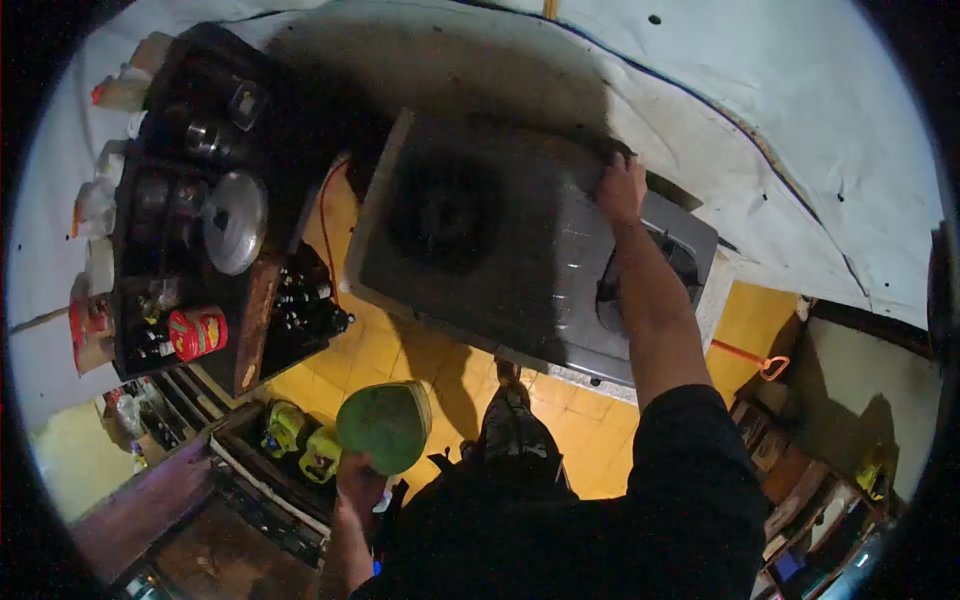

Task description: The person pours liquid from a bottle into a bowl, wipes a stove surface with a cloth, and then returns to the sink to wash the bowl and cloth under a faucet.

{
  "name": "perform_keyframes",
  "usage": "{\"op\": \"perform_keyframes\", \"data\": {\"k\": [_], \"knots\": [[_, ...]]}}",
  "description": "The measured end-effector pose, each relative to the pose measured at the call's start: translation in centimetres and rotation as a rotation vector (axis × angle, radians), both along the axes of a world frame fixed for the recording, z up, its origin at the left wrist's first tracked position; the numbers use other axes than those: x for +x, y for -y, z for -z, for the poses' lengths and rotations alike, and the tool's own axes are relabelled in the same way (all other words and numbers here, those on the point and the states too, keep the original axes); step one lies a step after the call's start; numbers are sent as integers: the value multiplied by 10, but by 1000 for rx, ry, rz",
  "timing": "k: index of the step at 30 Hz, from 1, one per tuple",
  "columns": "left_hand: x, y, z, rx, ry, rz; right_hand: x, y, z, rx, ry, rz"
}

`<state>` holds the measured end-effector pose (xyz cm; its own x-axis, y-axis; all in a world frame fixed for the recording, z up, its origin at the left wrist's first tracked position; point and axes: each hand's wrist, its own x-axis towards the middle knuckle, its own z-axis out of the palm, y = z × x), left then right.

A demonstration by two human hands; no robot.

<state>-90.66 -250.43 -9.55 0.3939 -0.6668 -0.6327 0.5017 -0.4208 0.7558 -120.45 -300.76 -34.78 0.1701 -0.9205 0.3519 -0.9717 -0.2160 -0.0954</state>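
My left hand (360,482) is closed on the edge of a round green container (382,428), held low over the yellow floor beside my legs. The right arm stretches across a grey gas stove (530,250). At the stove's back edge, my right hand (624,188) has its fingers bent around something dark that is too shadowed to make out. A burner grate (655,280) lies under my right forearm, and another burner (445,212) sits in shadow on the stove's left side.
To the left, a dark shelf holds a round metal lid (236,222), a red tin (198,333) and several bottles (300,300). Yellow-green containers (287,428) sit in a rack at the lower left. An orange-handled tool (772,367) is right of the stove.
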Motion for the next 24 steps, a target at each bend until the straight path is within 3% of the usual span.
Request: {"op": "perform_keyframes", "data": {"k": [1,2,3,4,6,7,9,10,12,14,15,16,19,22,24], "knots": [[2,4,0,16,-3,8,8,-3,6,16,53,-66],[5,9,0,128,152,180,18,-8,8,25,106,-131],[6,16,0,235,305,349,37,-26,10,259,405,-56],[5,23,0,239,297,354,58,-59,7,490,702,25],[3,40,1,153,-156,9,85,-172,-20,193,40,-431],[3,46,3,150,-160,16,86,-218,-77,383,54,-540],[5,53,2,139,167,329,71,-278,-87,534,193,-675],[7,56,2,140,169,339,67,-277,-82,533,198,-666],[9,60,2,58,-402,-99,50,-265,-64,557,85,-555],[11,61,2,41,-379,-80,34,-207,-44,267,82,-429],[12,61,3,21,-361,-72,32,-162,-42,303,230,-276],[12,63,2,26,-359,-68,31,-128,-36,106,18,-153],[15,61,-1,-9,-360,-37,12,-29,-32,148,131,100],[33,46,4,6,-345,13,12,-39,-25,190,110,95],[37,50,2,19,-434,19,28,-98,-24,99,174,88]]}}
